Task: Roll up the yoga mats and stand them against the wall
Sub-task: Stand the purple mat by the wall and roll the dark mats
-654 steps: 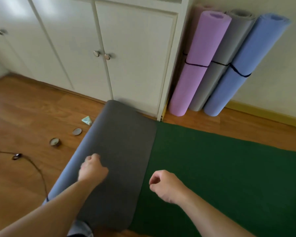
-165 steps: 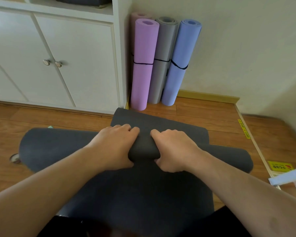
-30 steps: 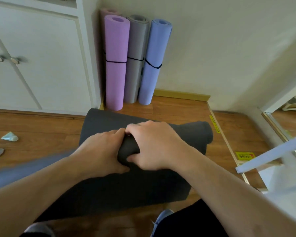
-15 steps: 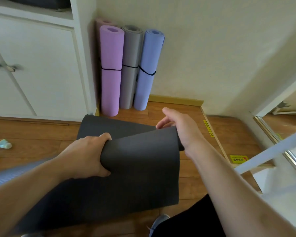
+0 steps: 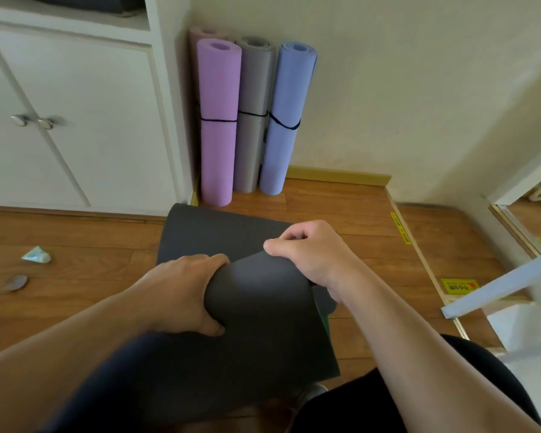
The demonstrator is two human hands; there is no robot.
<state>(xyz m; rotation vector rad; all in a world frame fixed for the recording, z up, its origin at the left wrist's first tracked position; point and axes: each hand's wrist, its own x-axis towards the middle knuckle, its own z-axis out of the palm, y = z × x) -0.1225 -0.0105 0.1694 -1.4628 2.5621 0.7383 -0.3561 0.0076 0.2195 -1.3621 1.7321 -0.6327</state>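
The dark grey foam yoga mat (image 5: 256,310) was held low over the wooden plank floor (image 5: 359,220), partly rolled, its far flap lying flat toward the white cabinet (image 5: 85,120). The roll's left end was gripped by the left hand (image 5: 181,295), fingers curled round it and thumb tucked underneath. The lifted edge of the mat was pinched by the right hand (image 5: 313,257), fingers bent over the top. Against the cream wall (image 5: 403,89), three rolled mats were seen standing upright side by side: the lilac rolled mat (image 5: 217,126), the pale grey rolled mat (image 5: 252,120) and the periwinkle blue rolled mat (image 5: 286,120), each bound by a black band. A crumpled pale green scrap (image 5: 36,255) was seen on the floor at the left.
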